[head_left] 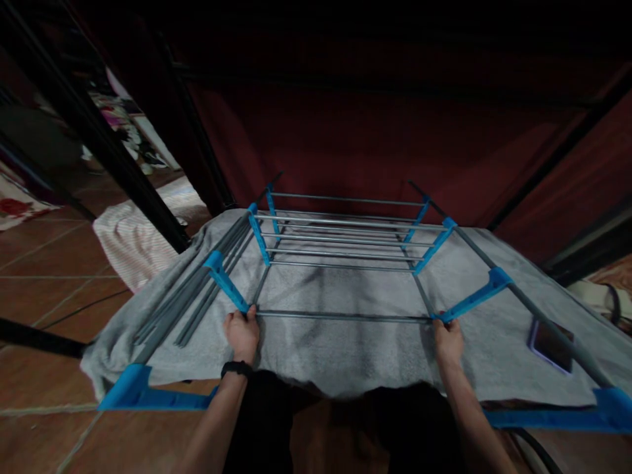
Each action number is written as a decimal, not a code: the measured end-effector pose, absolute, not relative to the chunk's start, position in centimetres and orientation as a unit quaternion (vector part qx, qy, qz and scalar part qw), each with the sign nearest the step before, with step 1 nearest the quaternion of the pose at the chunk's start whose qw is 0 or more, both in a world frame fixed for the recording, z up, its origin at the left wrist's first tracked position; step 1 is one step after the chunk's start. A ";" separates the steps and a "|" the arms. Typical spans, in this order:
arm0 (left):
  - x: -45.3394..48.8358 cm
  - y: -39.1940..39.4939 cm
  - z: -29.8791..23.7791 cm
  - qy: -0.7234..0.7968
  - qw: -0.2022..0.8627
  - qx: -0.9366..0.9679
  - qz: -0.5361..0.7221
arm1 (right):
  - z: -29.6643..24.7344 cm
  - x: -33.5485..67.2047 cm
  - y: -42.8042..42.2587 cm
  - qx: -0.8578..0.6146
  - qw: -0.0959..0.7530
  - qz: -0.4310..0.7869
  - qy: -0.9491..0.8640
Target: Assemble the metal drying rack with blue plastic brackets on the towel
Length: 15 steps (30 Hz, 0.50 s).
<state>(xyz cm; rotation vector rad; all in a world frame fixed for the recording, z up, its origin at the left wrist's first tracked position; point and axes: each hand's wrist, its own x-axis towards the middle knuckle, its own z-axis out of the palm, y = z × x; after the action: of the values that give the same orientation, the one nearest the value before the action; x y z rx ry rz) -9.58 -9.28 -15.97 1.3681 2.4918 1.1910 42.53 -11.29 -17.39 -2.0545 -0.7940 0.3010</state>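
Observation:
A rack of grey metal rods and blue plastic connectors (340, 257) lies on a grey blanket (340, 355). My left hand (241, 334) is closed round the near left corner of the frame, where a blue connector (226, 282) meets the front rod (340, 316). My right hand (448, 339) grips the near right corner in the same way, beside another blue connector (474, 296). A black band sits on my left wrist (236, 368).
Several loose grey rods (197, 296) lie on the blanket at the left. A phone (550, 345) rests on it at the right. Dark red fabric walls with black poles (123, 171) surround the spot. Brown floor tiles (44, 263) and a striped cloth (133, 240) are at the left.

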 end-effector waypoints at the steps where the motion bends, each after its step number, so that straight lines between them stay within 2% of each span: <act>1: -9.4 -9.4 -15.9 0.810 0.027 0.444 0.381 | -17.3 42.5 -11.3 -0.833 0.437 0.122 -0.318; 9: -9.1 -9.8 -15.9 0.816 0.034 0.442 0.370 | -17.5 43.1 -11.3 -0.860 0.396 0.120 -0.298; 15: -9.1 -10.0 -15.5 0.827 0.052 0.429 0.359 | -17.7 43.4 -11.8 -0.798 0.474 0.133 -0.349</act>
<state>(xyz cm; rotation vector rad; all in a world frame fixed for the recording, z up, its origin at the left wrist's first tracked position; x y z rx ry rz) -9.12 -10.00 -15.52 1.3054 2.5160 1.0910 43.44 -11.76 -17.67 -1.9522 -0.8527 0.3249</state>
